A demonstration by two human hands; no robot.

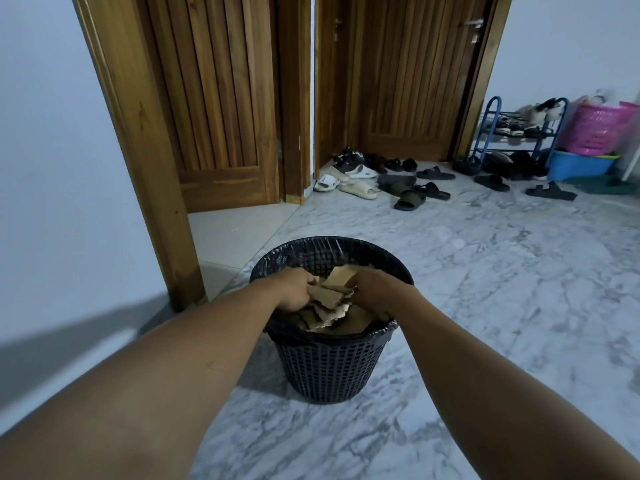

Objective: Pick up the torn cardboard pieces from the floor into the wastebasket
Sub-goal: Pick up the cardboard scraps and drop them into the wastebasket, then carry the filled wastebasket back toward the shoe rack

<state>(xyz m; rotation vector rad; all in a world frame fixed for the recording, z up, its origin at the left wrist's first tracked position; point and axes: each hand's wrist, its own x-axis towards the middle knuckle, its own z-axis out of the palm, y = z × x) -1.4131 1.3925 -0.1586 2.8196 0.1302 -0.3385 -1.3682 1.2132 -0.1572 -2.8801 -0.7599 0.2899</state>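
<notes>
Left hand (296, 289) and right hand (373, 289) each clutch cardboard (334, 293) over the bin (332, 370). More scraps (356, 322) lie inside.

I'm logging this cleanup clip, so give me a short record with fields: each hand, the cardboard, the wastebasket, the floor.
left hand: grips torn cardboard pieces above the wastebasket opening
right hand: grips the pieces from the other side
wastebasket: dark mesh, upright on the floor, black liner, cardboard already inside
floor: grey-white marble pattern; no loose cardboard seen in view
background: sandals near wooden doors
</notes>
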